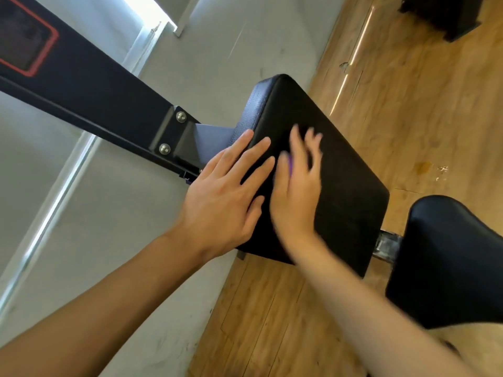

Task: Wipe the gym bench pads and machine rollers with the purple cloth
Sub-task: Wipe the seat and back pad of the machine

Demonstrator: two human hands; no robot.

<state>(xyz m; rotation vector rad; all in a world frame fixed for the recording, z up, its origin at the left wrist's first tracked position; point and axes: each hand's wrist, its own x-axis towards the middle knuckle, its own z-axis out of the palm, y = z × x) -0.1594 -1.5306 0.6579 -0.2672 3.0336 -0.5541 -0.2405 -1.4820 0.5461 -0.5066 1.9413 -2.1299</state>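
A person's left hand lies flat, fingers spread wide, on the near edge of a black pad bolted to a dark frame; the right hand, blurred, presses what appears to be the purple cloth onto the pad top, fingers loosely open over it, only a sliver of purple showing; the job looks to be under way on this pad, with the second pad beside it untouched and no rollers in view above the wood floor.
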